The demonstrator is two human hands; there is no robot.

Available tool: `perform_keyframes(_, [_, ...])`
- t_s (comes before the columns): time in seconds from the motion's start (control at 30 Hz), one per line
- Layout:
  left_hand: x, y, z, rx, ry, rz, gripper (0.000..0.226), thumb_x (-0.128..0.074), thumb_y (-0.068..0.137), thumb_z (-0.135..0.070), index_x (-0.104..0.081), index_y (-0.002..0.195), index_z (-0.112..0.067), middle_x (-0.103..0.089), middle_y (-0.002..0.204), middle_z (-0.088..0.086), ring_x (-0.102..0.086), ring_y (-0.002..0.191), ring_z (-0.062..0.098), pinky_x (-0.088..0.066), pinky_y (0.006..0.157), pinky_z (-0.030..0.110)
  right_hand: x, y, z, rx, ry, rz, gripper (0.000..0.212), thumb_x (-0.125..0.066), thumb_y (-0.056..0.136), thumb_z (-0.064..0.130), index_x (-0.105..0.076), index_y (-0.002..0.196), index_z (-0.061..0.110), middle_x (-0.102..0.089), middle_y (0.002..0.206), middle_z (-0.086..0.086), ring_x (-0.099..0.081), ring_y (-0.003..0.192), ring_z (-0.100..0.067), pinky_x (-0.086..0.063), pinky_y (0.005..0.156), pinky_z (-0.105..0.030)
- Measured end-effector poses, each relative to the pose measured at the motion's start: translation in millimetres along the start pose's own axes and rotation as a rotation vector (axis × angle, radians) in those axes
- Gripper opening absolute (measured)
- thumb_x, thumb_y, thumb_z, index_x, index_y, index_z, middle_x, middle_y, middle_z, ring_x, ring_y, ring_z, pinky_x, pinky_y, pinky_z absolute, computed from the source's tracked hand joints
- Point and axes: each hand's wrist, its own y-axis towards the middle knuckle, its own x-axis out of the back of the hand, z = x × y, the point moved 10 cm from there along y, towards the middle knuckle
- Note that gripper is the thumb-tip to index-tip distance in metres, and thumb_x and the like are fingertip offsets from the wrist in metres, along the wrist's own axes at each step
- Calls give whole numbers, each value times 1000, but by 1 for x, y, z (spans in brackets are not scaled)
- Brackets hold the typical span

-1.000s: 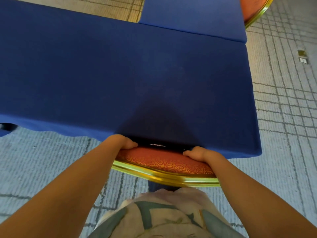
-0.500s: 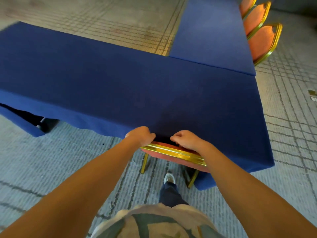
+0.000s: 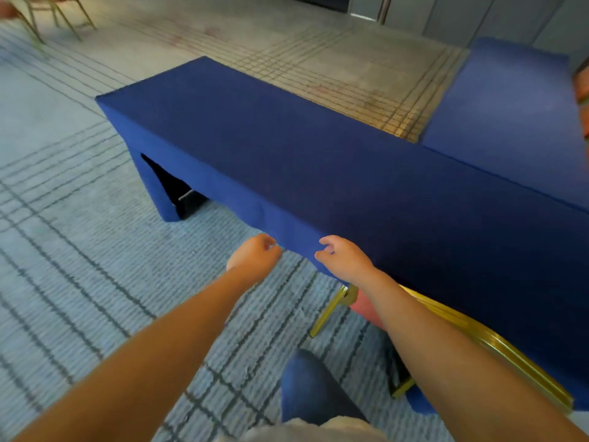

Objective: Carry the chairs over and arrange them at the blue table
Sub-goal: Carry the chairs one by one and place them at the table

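The long blue table [image 3: 318, 161], draped in blue cloth, runs from upper left to lower right. A gold-framed chair [image 3: 462, 327] with a red seat is tucked against its near edge at lower right, mostly hidden under my right forearm. My left hand [image 3: 253, 256] hovers over the carpet just in front of the table edge, fingers loosely curled, holding nothing. My right hand [image 3: 345, 258] hovers at the table's edge, fingers apart and empty, off the chair.
A second blue table [image 3: 510, 103] joins at the far right, with a red chair edge [image 3: 583, 90] beside it. More chair legs [image 3: 47, 14] stand at the top left. Grey lined carpet [image 3: 79, 234] stretches to the left. My leg [image 3: 312, 387] is below.
Both hands have let go of the chair back and lifted away to the left. The view has swung left, so the chair now sits at lower right.
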Motion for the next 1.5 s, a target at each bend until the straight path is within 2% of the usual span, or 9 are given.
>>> perform_keyframes(0.3, [116, 70, 120, 217, -179, -173, 49, -52, 93, -36, -46, 138, -20, -52, 138, 1, -55, 118, 21, -44, 95, 33, -68, 122, 171, 189, -158, 144, 52, -51, 98, 34, -40, 147, 20, -47, 147, -2, -49, 129, -21, -42, 103, -37])
perform_keyframes(0.47, [210, 121, 187, 333, -237, -245, 49, -52, 92, -39, -46, 137, -19, -54, 133, 1, -58, 108, 20, -46, 96, 36, -110, 198, 285, 289, -180, 286, 53, -47, 101, 36, -34, 150, 21, -47, 143, -2, -59, 113, -24, -50, 94, -43])
perform_keyframes(0.6, [280, 152, 241, 421, -299, -328, 48, -54, 92, -37, -48, 135, -16, -58, 128, 3, -59, 106, 23, -46, 94, 34, -149, 247, 372, 378, -236, 362, 53, -46, 102, 37, -33, 151, 21, -45, 144, 0, -61, 108, -23, -51, 87, -38])
perform_keyframes(0.77, [351, 174, 312, 522, -358, -385, 49, -52, 94, -42, -47, 137, -18, -56, 128, 2, -59, 103, 23, -48, 90, 35, -200, 291, 467, 471, -289, 420, 54, -48, 99, 38, -35, 149, 23, -48, 141, 2, -56, 112, -18, -49, 88, -36])
perform_keyframes(0.87, [389, 187, 359, 570, -386, -410, 51, -51, 94, -43, -45, 138, -19, -57, 128, 2, -59, 97, 20, -48, 84, 34, -231, 315, 520, 480, -272, 464, 53, -48, 100, 35, -35, 149, 22, -52, 130, 3, -60, 101, -18, -50, 88, -38])
perform_keyframes(1.1, [522, 259, 475, 614, -349, -430, 53, -50, 96, -42, -42, 141, -16, -52, 135, 4, -57, 107, 23, -45, 88, 32, -290, 399, 684, 543, -191, 416, 49, -46, 100, 34, -39, 147, 20, -50, 138, 1, -54, 86, -6, -46, 73, -27])
perform_keyframes(1.23, [611, 310, 518, 583, -360, -444, 52, -50, 96, -41, -43, 141, -16, -56, 128, 5, -60, 100, 22, -47, 83, 32, -309, 445, 772, 533, -143, 359, 47, -49, 98, 33, -43, 143, 21, -52, 134, 2, -54, 104, -14, -48, 91, -34])
perform_keyframes(1.37, [676, 359, 548, 563, -341, -442, 51, -48, 95, -42, -43, 139, -18, -61, 109, -1, -60, 78, 16, -50, 77, 34, -328, 494, 837, 493, -119, 317, 47, -50, 97, 34, -44, 142, 21, -54, 132, 1, -53, 104, -13, -48, 93, -35])
perform_keyframes(1.5, [721, 415, 574, 540, -346, -383, 51, -48, 96, -41, -41, 142, -18, -56, 125, 2, -61, 88, 17, -52, 83, 35, -346, 552, 893, 479, -125, 305, 48, -51, 96, 33, -46, 141, 19, -55, 133, -1, -54, 112, -18, -43, 91, -31])
